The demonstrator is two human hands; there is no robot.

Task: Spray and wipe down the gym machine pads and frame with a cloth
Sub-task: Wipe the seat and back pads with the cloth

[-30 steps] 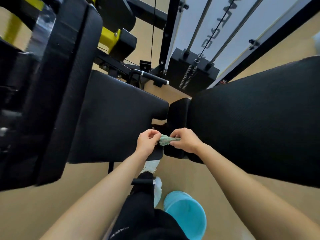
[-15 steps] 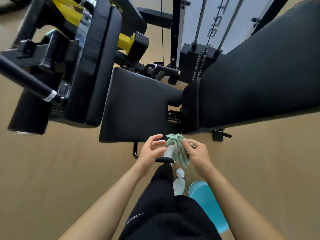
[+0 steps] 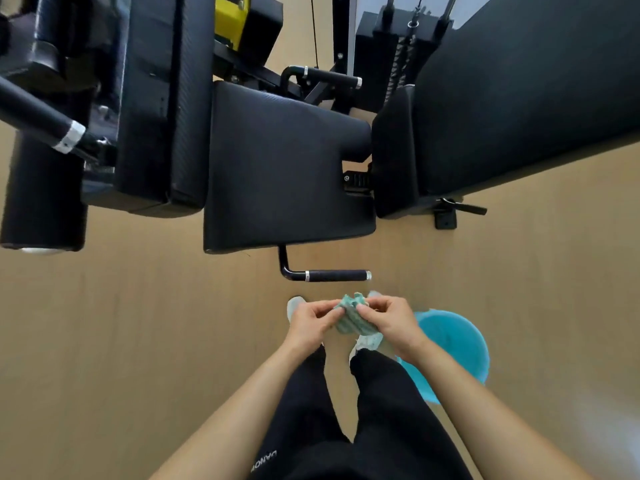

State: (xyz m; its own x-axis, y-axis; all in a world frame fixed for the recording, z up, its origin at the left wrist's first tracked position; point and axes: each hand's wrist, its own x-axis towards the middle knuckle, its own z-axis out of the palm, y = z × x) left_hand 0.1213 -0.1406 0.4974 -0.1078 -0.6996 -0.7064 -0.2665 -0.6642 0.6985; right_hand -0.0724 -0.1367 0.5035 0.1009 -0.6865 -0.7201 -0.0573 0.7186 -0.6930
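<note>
A crumpled green cloth (image 3: 351, 317) is held in front of my legs, well short of the gym machine. My left hand (image 3: 311, 323) pinches its left side and my right hand (image 3: 388, 322) grips its right side. The machine's black seat pad (image 3: 284, 168) lies ahead, with a large black back pad (image 3: 526, 98) to the right and an upright black pad (image 3: 162, 98) to the left. A black side handle (image 3: 332, 275) sticks out under the seat, just beyond my hands. No spray bottle is in view.
A light blue bucket (image 3: 453, 348) stands on the wooden floor by my right foot. The weight stack (image 3: 391, 57) and cables rise behind the seat. A black roller bar (image 3: 38, 109) juts out at the far left. Bare floor lies left of my legs.
My hands have pulled back from the gap between the pads, carrying the cloth toward my body. The cloth has been bunched between both hands, and the view has stepped away from the machine.
</note>
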